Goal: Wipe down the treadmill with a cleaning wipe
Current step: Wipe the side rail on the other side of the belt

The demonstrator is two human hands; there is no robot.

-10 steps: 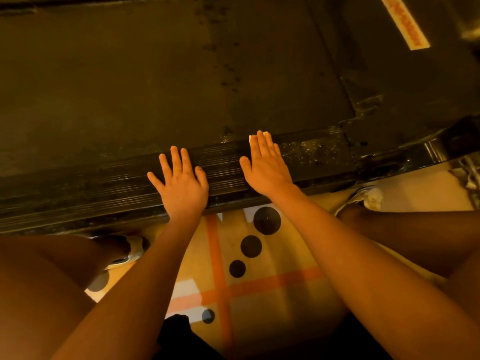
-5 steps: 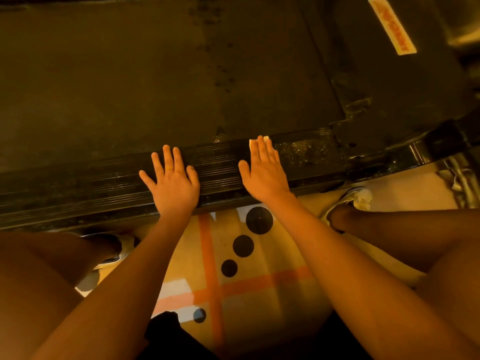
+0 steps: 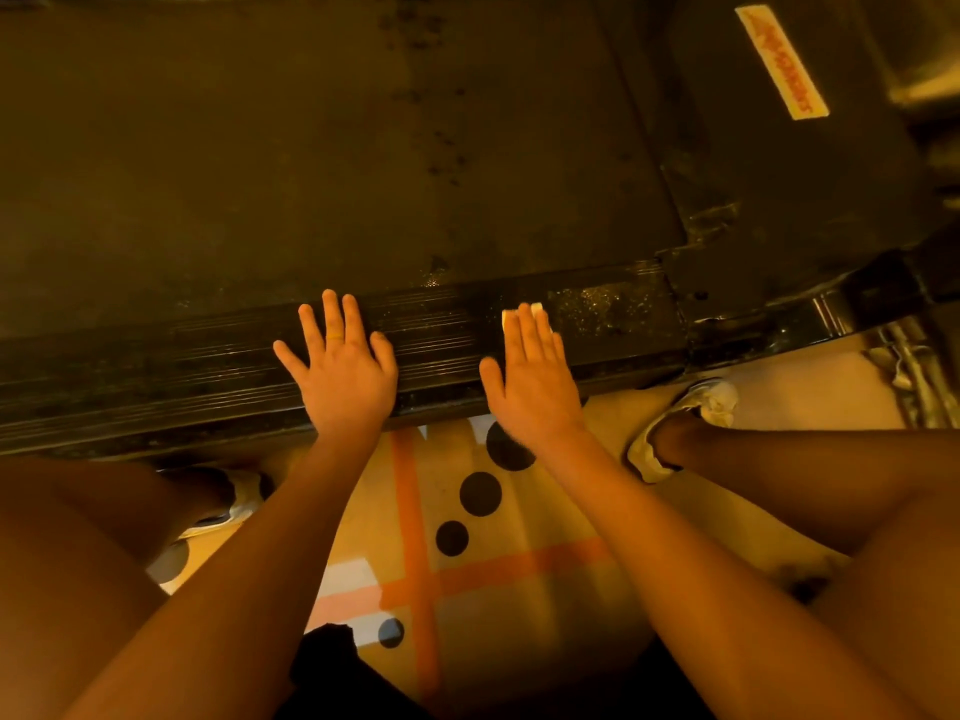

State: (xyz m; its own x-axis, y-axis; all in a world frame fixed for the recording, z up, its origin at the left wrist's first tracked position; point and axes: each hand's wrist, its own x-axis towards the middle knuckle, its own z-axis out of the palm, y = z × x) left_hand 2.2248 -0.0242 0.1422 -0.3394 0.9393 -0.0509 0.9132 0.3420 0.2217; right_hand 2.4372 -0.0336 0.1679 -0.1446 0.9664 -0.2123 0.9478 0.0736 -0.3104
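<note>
Under right hand (image 3: pixel 530 376), wipe (image 3: pixel 535 307) on treadmill rail (image 3: pixel 208 366)

Wipe (image 3: pixel 523 309) sits almost fully under the right hand (image 3: pixel 532 379); only a pale strip shows past the fingertips. Treadmill (image 3: pixel 311 174) runs out of view at top, left and right. Orange sticker (image 3: pixel 782 62): text too blurred to read. Left shoe (image 3: pixel 241 498) mostly behind the leg. Metal piece (image 3: pixel 919 376) cropped at right edge, can't identify.

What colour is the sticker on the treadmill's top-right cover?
The sticker looks pale yellow with orange-red lettering, clearest in the head view.
</note>
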